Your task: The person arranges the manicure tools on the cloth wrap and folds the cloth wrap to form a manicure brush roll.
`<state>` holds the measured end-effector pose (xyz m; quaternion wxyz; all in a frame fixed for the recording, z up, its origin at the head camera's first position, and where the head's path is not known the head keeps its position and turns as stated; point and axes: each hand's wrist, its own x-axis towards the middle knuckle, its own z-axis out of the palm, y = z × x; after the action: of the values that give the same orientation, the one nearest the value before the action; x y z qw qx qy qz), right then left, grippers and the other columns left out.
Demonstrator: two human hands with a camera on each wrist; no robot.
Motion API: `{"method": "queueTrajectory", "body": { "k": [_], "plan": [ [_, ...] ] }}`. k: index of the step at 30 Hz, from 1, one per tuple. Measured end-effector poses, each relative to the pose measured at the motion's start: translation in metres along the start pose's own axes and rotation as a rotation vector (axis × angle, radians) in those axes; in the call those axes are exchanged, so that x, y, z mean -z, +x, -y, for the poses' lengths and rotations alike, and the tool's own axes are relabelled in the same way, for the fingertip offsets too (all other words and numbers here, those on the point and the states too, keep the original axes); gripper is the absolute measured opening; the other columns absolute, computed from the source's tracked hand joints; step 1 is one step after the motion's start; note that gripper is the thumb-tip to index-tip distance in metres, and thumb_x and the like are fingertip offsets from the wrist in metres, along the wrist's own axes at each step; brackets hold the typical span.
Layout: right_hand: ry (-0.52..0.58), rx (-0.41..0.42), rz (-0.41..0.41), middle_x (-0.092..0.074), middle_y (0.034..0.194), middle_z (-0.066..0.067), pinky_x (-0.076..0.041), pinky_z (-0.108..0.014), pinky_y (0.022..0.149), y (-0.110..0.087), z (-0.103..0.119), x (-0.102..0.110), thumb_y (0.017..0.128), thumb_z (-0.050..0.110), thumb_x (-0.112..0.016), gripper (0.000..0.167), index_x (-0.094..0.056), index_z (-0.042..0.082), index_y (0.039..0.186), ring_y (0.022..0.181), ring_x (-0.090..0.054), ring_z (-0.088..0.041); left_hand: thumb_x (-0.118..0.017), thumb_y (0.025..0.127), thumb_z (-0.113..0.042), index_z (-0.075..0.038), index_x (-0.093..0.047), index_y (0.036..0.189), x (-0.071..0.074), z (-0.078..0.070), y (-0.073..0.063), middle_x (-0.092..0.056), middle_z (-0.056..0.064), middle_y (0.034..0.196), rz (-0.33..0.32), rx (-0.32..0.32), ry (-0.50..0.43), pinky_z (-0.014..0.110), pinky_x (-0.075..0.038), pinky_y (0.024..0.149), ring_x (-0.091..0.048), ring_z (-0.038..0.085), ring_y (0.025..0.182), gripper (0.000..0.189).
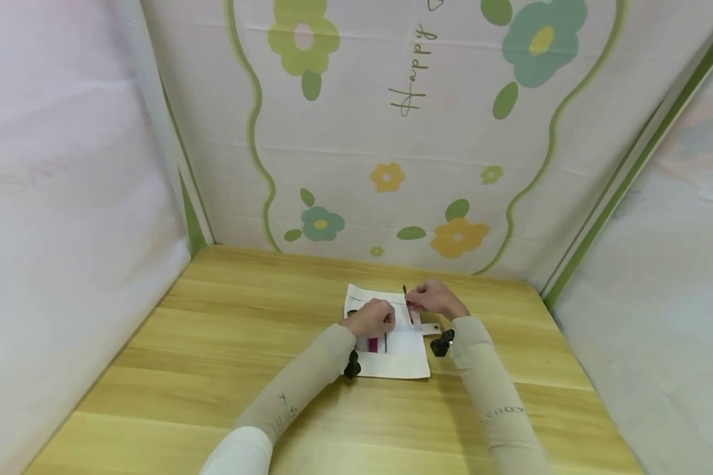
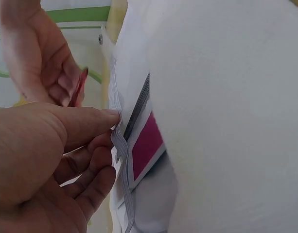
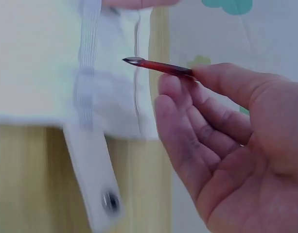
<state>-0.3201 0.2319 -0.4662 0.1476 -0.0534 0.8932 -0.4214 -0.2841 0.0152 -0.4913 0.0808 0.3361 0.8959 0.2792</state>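
Wood-grained tabletop (image 1: 243,297) lies beneath a slim red tool (image 3: 161,66), which the right hand (image 3: 236,141) pinches between thumb and fingers over an open white case (image 1: 404,365). The left hand (image 1: 373,318) pinches the case's elastic band (image 3: 88,63) near a magenta-marked item (image 2: 146,145); a snap strap (image 3: 90,174) juts from the case, and flowered fabric (image 1: 344,145) hangs behind the table.

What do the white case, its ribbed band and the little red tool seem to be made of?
White case: perhaps faux leather or coated fabric, matte-looking, with softly curving edges.
Ribbed band: likely woven elastic, from its fine lengthwise ridges.
Red tool: glossy, possibly plastic or coated metal; its tip glints like metal, but the look leaves that open.
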Motion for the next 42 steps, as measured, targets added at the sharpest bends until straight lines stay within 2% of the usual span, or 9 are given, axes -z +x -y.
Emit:
{"method": "queueTrajectory", "body": {
  "k": [4, 9, 16, 22, 28, 32, 37, 42],
  "plan": [
    [0.105, 0.039, -0.049, -0.077, 0.103, -0.016, -0.064, -0.04, 0.086, 0.008, 0.003, -0.013, 0.106, 0.019, -0.064, 0.032, -0.074, -0.008, 0.12, 0.091, -0.076, -0.025, -0.062, 0.103, -0.003, -0.009, -0.064, 0.077, -0.001, 0.0, 0.001, -0.051, -0.004, 0.066, 0.004, 0.005, -0.015, 0.019, -0.038, 0.064, -0.042, 0.006, 0.059, 0.027],
    [0.165, 0.044, -0.088, -0.077, 0.106, -0.018, -0.064, -0.036, 0.083, 0.011, -0.002, -0.024, 0.106, 0.018, -0.064, 0.031, -0.074, -0.008, 0.12, 0.089, -0.075, -0.022, -0.06, 0.104, -0.002, -0.003, -0.069, 0.082, -0.001, -0.001, 0.0, -0.049, -0.004, 0.066, 0.005, 0.007, -0.058, 0.02, -0.038, 0.065, -0.041, 0.007, 0.059, 0.024],
    [0.209, 0.011, -0.064, -0.077, 0.103, -0.016, -0.064, -0.031, 0.079, 0.002, -0.009, -0.039, 0.106, 0.015, -0.064, 0.026, -0.076, -0.006, 0.115, 0.084, -0.074, -0.018, -0.062, 0.102, 0.0, 0.001, -0.075, 0.089, -0.002, -0.001, -0.005, -0.062, 0.0, 0.072, -0.011, 0.015, -0.091, 0.019, -0.041, 0.065, -0.047, 0.007, 0.061, 0.019],
    [0.202, -0.003, -0.017, -0.077, 0.103, -0.016, -0.063, -0.027, 0.074, -0.003, -0.008, -0.043, 0.105, 0.013, -0.065, 0.022, -0.078, -0.004, 0.111, 0.08, -0.073, -0.015, -0.062, 0.102, 0.0, -0.001, -0.073, 0.088, -0.001, -0.002, -0.006, -0.06, -0.002, 0.074, -0.023, 0.007, -0.085, 0.018, -0.039, 0.063, -0.047, 0.005, 0.062, 0.017],
    [0.13, -0.01, -0.008, -0.08, 0.098, -0.014, -0.06, -0.026, 0.067, -0.006, -0.006, -0.04, 0.103, 0.015, -0.069, 0.02, -0.081, -0.001, 0.108, 0.073, -0.074, -0.015, -0.061, 0.101, 0.001, 0.002, -0.074, 0.089, 0.0, -0.002, -0.005, -0.06, 0.001, 0.074, -0.032, -0.002, -0.106, 0.018, -0.038, 0.061, -0.045, 0.007, 0.06, 0.018],
    [0.061, -0.009, -0.001, -0.08, 0.092, -0.013, -0.061, -0.029, 0.068, -0.011, 0.0, -0.039, 0.099, 0.013, -0.072, 0.017, -0.082, -0.001, 0.101, 0.073, -0.075, -0.017, -0.062, 0.1, 0.002, 0.0, -0.074, 0.085, -0.004, 0.0, -0.003, -0.062, 0.0, 0.077, -0.026, 0.006, -0.105, 0.017, -0.039, 0.061, -0.047, 0.006, 0.061, 0.019],
    [-0.095, -0.019, -0.019, -0.079, 0.08, -0.011, -0.056, -0.027, 0.065, -0.013, 0.01, -0.038, 0.097, 0.015, -0.073, 0.021, -0.082, 0.0, 0.085, 0.068, -0.07, -0.016, -0.063, 0.098, 0.002, -0.003, -0.072, 0.081, -0.009, 0.002, -0.001, -0.061, -0.001, 0.075, -0.027, 0.018, -0.089, 0.017, -0.039, 0.06, -0.046, 0.005, 0.06, 0.02],
    [-0.203, -0.048, -0.001, -0.078, 0.077, -0.014, -0.054, -0.027, 0.064, -0.008, 0.014, -0.032, 0.096, 0.017, -0.075, 0.025, -0.08, -0.003, 0.08, 0.065, -0.069, -0.017, -0.065, 0.099, 0.0, -0.004, -0.076, 0.087, -0.009, 0.001, -0.001, -0.069, -0.001, 0.08, -0.027, 0.048, -0.082, 0.017, -0.042, 0.063, -0.051, 0.004, 0.063, 0.017]
  ]
}}
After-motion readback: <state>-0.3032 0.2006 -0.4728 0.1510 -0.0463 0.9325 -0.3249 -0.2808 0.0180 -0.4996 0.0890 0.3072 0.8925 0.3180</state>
